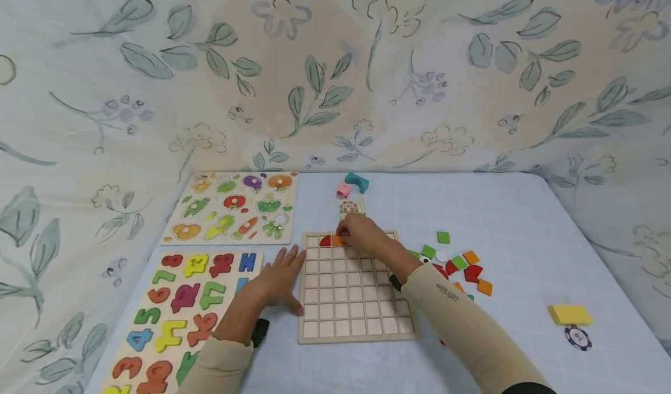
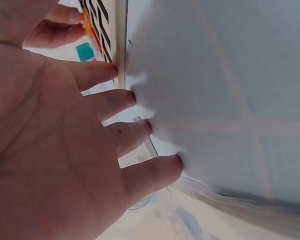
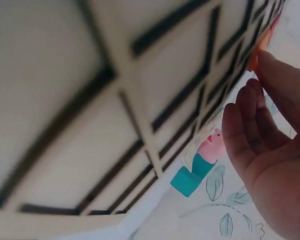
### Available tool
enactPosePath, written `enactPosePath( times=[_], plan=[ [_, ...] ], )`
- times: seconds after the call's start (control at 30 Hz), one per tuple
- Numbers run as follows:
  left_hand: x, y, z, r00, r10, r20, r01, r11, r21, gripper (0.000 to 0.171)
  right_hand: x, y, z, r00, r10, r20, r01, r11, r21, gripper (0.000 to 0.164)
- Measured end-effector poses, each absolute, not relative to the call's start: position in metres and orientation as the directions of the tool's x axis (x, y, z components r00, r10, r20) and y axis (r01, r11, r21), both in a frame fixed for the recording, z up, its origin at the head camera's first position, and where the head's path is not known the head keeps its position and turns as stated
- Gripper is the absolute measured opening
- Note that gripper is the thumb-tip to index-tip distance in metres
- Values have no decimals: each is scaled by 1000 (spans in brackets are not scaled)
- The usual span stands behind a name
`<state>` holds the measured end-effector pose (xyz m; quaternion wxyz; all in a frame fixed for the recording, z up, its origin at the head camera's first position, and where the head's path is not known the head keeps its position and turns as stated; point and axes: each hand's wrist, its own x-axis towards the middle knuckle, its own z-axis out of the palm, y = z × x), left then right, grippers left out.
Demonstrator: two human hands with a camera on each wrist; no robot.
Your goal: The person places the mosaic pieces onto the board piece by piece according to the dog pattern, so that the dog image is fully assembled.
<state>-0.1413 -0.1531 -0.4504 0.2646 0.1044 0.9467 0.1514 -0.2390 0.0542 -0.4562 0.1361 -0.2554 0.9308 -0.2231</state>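
Note:
A wooden grid board (image 1: 342, 295) lies in front of me, its squares bounded by thin raised strips. In its far row sits a red quarter-round piece (image 1: 325, 241). Right beside that, my right hand (image 1: 363, 232) pinches an orange tile (image 1: 338, 240) with thumb and forefinger, at the board's far edge; part of the tile is covered by the fingers. My left hand (image 1: 276, 282) rests with spread fingers along the board's left side, and in the left wrist view its palm (image 2: 50, 130) shows nothing held.
Loose tiles, among them a green one (image 1: 443, 237) and an orange one (image 1: 484, 287), lie right of the board. Left are a vegetable puzzle (image 1: 238, 239) and a number-and-letter puzzle (image 1: 173, 318). Behind stand a patterned card (image 1: 348, 207) and a teal block (image 1: 357, 181). A yellow block (image 1: 570, 314) lies far right.

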Motion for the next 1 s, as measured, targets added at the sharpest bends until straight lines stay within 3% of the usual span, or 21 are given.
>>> enactPosePath(
  times=[0.5, 0.8, 1.0],
  plan=[
    [-139, -151, -451, -846, 290, -448, 143, 932, 334, 118, -226, 73, -450, -819, -570, -68, -497, 763, -413, 10],
    [-140, -153, -452, -847, 308, -433, 160, 925, 344, 118, -217, 157, -428, -872, -459, -169, -368, 843, -392, 15],
    [-141, -152, -453, -839, 309, -449, 162, 928, 335, 118, -195, 196, -436, -856, -446, -260, -320, 854, -410, 10]
  ],
)
